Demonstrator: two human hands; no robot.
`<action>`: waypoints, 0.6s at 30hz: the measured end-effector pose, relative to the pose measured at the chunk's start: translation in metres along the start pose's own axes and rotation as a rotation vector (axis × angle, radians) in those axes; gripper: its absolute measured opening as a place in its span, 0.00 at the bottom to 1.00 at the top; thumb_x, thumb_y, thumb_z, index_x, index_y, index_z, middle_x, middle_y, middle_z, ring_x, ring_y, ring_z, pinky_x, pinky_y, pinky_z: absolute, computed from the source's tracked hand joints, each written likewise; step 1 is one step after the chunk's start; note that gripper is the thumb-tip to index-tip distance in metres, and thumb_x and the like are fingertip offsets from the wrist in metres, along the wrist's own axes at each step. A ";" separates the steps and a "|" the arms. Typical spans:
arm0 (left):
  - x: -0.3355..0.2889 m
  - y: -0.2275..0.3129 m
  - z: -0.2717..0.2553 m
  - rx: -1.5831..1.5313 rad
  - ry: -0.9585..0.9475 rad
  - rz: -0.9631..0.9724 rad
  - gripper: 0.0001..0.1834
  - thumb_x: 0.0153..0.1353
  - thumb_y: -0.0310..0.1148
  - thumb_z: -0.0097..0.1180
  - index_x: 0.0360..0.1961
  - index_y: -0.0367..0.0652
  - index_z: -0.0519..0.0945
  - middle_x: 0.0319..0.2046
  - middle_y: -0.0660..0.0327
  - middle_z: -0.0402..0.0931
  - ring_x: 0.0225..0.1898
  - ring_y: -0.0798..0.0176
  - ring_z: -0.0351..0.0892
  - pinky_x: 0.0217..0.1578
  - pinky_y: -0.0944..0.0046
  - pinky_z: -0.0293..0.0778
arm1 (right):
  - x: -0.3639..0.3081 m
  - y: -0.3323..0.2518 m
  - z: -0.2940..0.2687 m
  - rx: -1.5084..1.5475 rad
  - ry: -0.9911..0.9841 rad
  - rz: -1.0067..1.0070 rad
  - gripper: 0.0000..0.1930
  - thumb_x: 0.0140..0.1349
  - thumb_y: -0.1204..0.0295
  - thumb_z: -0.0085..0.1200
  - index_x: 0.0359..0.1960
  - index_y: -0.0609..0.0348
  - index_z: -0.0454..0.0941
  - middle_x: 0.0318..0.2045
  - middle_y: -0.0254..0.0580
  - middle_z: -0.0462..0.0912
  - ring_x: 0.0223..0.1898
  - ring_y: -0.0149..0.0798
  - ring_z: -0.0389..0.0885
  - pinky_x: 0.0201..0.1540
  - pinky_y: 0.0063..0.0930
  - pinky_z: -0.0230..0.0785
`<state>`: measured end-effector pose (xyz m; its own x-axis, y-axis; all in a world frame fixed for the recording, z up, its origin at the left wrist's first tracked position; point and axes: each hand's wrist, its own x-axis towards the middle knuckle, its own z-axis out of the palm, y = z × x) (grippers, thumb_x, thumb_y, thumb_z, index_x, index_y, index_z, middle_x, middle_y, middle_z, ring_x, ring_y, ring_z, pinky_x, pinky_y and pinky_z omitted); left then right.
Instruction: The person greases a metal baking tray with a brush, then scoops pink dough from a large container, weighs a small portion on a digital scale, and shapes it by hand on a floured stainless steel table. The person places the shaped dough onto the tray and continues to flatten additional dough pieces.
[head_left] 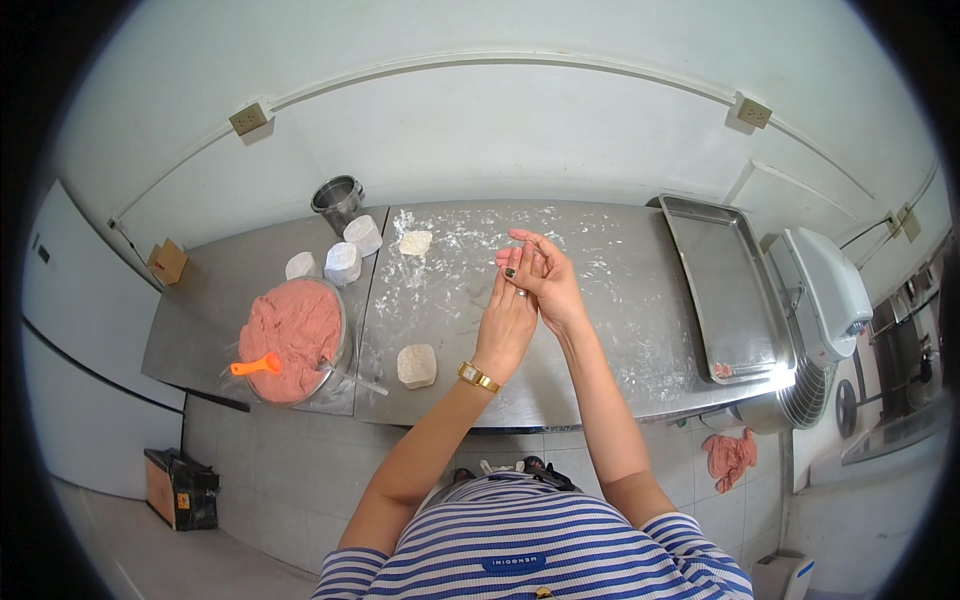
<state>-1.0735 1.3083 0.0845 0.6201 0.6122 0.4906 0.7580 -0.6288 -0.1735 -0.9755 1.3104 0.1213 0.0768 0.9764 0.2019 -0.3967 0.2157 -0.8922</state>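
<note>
Over the middle of the floured steel table, my left hand (508,320) and right hand (560,290) are pressed together, palm to palm. The left fingers lie inside the right hand, whose thumb crosses them. Whatever may be between the palms is hidden. A gold watch (478,377) sits on my left wrist. Close by on the table are a thick cream-coloured rounded-square stack (417,366), perhaps dough wrappers, and a thin, flat, pale piece (415,243) farther back. To the left, a large bowl (346,345) holds pink, minced-meat-like paste (292,325), with an orange scoop (257,365) resting in it.
Several white blocks (343,263) and a dark bucket (338,203) stand behind the bowl. A metal utensil (358,380) juts from its rim. On the right are a large metal tray (740,290) and a white machine (822,290). A pink cloth (730,458) hangs below.
</note>
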 end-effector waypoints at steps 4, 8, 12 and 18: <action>0.000 -0.001 -0.011 0.044 -0.018 0.024 0.32 0.56 0.27 0.45 0.63 0.32 0.54 0.67 0.53 0.45 0.68 0.55 0.43 0.67 0.59 0.44 | 0.000 0.002 0.001 0.033 0.013 0.000 0.21 0.52 0.89 0.50 0.50 0.64 0.69 0.40 0.48 0.78 0.44 0.36 0.77 0.47 0.27 0.73; -0.002 -0.002 -0.012 0.079 -0.052 0.026 0.29 0.57 0.28 0.43 0.62 0.33 0.58 0.67 0.54 0.47 0.68 0.56 0.44 0.67 0.59 0.42 | 0.001 0.005 0.001 0.100 0.049 -0.003 0.17 0.52 0.89 0.51 0.45 0.65 0.71 0.37 0.48 0.79 0.41 0.36 0.78 0.45 0.26 0.74; -0.004 0.000 -0.003 0.188 -0.055 0.049 0.28 0.58 0.31 0.42 0.61 0.34 0.60 0.66 0.53 0.48 0.68 0.57 0.45 0.68 0.59 0.39 | 0.007 0.012 -0.002 0.142 0.127 0.003 0.11 0.53 0.89 0.50 0.38 0.68 0.73 0.33 0.47 0.79 0.36 0.35 0.80 0.39 0.25 0.75; -0.006 0.004 0.007 0.255 -0.116 0.055 0.28 0.59 0.33 0.41 0.62 0.36 0.59 0.66 0.53 0.49 0.68 0.57 0.46 0.68 0.58 0.34 | 0.008 0.003 0.005 0.146 0.245 0.113 0.03 0.56 0.84 0.49 0.28 0.68 0.75 0.25 0.46 0.79 0.28 0.34 0.79 0.31 0.23 0.75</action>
<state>-1.0726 1.3053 0.0747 0.6695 0.6404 0.3765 0.7400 -0.5305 -0.4135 -0.9806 1.3190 0.1226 0.2360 0.9716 -0.0149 -0.5414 0.1187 -0.8323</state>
